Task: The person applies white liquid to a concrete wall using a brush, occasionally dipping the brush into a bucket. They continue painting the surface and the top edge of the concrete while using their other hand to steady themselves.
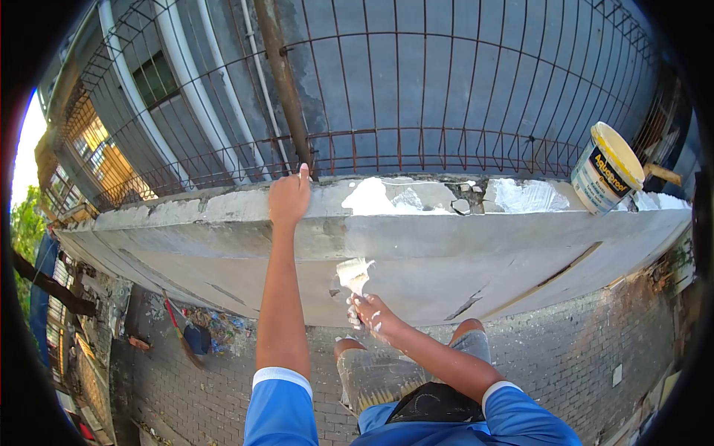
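Observation:
My left hand (289, 196) rests on the top edge of a low grey concrete wall (416, 253), thumb pointing up, holding nothing. Below and to the right, my right hand (370, 311), speckled with white paint, grips the handle of a wide paintbrush (354, 273). Its white-loaded bristles press against the wall's front face. White patches (394, 199) cover part of the wall's top.
A white paint bucket (606, 168) stands on the wall's top at the right, with a stick beside it. A rusty metal grille fence (416, 141) rises behind the wall. Below are brick paving (580, 342) and my knees; a broom (182, 334) lies at the left.

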Demonstrator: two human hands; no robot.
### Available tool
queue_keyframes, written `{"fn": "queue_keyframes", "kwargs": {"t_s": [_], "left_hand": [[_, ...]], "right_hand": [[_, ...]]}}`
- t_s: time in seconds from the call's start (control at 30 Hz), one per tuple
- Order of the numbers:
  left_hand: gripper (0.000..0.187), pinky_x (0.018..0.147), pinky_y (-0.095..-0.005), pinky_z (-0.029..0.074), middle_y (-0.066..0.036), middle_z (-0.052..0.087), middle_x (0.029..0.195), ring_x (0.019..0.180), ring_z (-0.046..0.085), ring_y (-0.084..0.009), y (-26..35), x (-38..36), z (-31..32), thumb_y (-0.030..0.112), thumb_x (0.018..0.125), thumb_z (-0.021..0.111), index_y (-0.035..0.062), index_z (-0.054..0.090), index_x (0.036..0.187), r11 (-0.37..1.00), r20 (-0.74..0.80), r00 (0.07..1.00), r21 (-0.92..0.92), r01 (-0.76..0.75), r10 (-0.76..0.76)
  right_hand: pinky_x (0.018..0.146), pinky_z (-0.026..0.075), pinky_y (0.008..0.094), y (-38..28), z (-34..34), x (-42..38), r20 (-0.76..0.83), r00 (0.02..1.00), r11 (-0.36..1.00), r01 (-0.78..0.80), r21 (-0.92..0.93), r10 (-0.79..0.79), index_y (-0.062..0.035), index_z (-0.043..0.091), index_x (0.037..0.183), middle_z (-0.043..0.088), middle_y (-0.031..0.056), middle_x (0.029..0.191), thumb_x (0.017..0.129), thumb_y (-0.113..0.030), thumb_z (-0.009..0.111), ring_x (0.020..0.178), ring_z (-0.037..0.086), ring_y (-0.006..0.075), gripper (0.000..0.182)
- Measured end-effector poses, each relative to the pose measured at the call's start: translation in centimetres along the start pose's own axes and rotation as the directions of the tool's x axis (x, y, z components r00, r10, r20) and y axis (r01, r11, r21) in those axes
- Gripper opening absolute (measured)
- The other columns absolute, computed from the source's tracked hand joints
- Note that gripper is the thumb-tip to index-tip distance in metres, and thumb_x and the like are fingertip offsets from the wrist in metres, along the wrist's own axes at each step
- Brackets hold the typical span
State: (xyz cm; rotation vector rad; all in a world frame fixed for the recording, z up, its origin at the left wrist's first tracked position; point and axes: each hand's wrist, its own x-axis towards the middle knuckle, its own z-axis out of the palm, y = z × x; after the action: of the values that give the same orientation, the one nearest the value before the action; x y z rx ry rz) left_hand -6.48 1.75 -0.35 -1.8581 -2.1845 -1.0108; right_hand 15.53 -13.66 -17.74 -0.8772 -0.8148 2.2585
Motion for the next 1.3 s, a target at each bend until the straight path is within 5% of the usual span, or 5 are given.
{"fn": "queue_keyframes", "kwargs": {"t_s": [0.23,0.33,0.57,0.9,1.3], "left_hand": [[0.065,0.083,-0.0536,0.047,-0.023,0.070,0.084,0.086,0.064,-0.0431,-0.7,0.3,0.7,0.045,0.107,0.032,0.0021,0.075,0.083,0.998,0.005,1.000,0.056,-0.012,0.012],[0.065,0.084,-0.0533,0.046,-0.024,0.070,0.083,0.086,0.064,-0.0430,-0.8,0.7,0.7,0.045,0.107,0.032,0.0019,0.075,0.083,0.998,-0.028,0.999,0.042,-0.036,0.037],[0.064,0.082,-0.0539,0.046,-0.023,0.069,0.081,0.085,0.063,-0.0432,-0.2,0.4,0.2,0.046,0.107,0.034,0.0026,0.075,0.083,0.999,0.011,0.999,0.031,0.032,-0.033],[0.064,0.084,-0.0534,0.046,-0.024,0.069,0.080,0.085,0.063,-0.0433,-0.4,0.2,0.4,0.045,0.107,0.034,0.0018,0.075,0.083,0.999,-0.014,1.000,0.046,-0.007,0.008],[0.065,0.086,-0.0532,0.046,-0.024,0.070,0.083,0.086,0.064,-0.0432,-0.8,0.3,0.7,0.045,0.107,0.032,0.0019,0.075,0.084,0.997,-0.003,1.000,0.081,-0.013,0.014]], "right_hand": [[0.058,0.042,0.0293,0.8,2.6,-0.1,0.068,0.993,0.991,0.094,0.093,-0.101,-0.0080,0.053,0.096,0.054,0.0025,0.078,0.107,-0.030,0.051,0.068,0.051,0.0116,0.025],[0.058,0.042,0.0292,3.2,1.9,1.9,-0.161,0.982,0.995,-0.096,0.035,0.101,-0.0080,0.053,0.098,0.055,0.0025,0.078,0.107,-0.028,0.052,0.068,0.052,0.0122,0.022],[0.057,0.041,0.0293,1.8,1.9,1.7,-0.020,0.994,0.991,0.111,0.077,-0.109,-0.0088,0.052,0.100,0.053,0.0020,0.077,0.107,-0.027,0.052,0.066,0.050,0.0122,0.020],[0.055,0.039,0.0292,-6.6,6.5,-0.9,-0.127,0.992,0.999,-0.023,-0.046,0.017,-0.0078,0.054,0.093,0.050,0.0015,0.072,0.107,-0.022,0.049,0.060,0.047,0.0115,0.021],[0.057,0.039,0.0286,-1.3,2.9,4.1,-0.026,0.999,0.999,0.034,-0.005,-0.034,-0.0099,0.052,0.092,0.046,-0.0006,0.069,0.109,-0.023,0.044,0.061,0.046,0.0109,0.023]]}}
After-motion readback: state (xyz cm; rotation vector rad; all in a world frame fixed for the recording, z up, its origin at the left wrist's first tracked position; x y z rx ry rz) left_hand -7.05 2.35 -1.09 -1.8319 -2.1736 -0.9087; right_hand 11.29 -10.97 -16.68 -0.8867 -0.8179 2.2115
